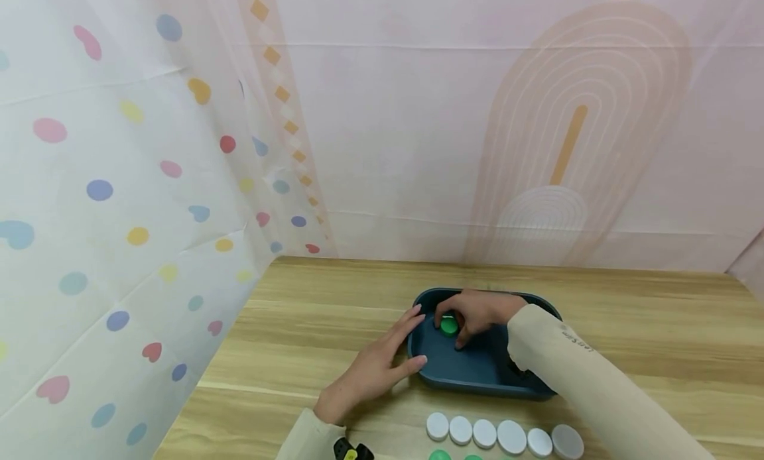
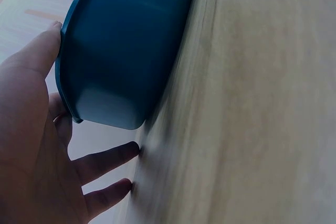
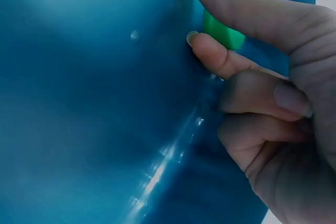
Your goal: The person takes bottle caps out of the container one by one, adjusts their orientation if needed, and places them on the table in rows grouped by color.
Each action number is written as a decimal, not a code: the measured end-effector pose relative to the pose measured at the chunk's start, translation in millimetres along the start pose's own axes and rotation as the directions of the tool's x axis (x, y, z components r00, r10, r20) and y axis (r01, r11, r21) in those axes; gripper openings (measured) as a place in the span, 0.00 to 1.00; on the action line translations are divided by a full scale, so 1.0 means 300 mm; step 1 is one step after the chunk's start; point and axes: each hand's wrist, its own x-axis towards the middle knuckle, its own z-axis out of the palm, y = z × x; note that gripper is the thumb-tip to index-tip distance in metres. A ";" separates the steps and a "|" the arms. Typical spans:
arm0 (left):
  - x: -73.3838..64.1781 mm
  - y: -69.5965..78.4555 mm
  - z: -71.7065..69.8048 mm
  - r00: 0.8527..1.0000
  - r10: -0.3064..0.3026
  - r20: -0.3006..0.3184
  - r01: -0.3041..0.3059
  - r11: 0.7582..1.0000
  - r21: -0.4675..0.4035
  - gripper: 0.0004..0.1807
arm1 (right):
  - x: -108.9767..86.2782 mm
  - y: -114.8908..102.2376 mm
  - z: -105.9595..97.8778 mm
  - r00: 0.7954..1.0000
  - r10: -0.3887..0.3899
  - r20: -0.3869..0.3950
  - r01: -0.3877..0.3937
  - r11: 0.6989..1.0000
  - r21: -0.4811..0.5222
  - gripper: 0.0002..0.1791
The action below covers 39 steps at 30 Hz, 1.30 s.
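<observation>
A dark blue tray stands on the wooden table. Inside it, toward the left end, is a round green cap. My right hand reaches in from the right, its index finger and thumb bent round the cap. In the right wrist view the green cap shows between thumb and index finger, partly hidden by them, while the other fingers are folded. My left hand has its fingers extended and touches the tray's left rim, as the left wrist view also shows of the tray.
A row of several white caps lies in front of the tray. Closer still, green caps are cut off by the lower frame edge. Patterned cloth hangs behind the table and along its left side.
</observation>
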 end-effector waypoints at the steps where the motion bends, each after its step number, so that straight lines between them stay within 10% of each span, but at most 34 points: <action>1: -0.001 0.001 0.000 1.000 -0.001 0.000 0.001 1.000 0.002 0.36 | 0.001 0.000 0.001 1.000 -0.010 -0.002 0.010 1.000 -0.002 0.22; 39: -0.004 0.007 -0.004 1.000 -0.015 0.001 0.015 1.000 0.008 0.36 | -0.008 0.006 0.000 0.992 -0.116 -0.050 0.118 0.992 0.038 0.16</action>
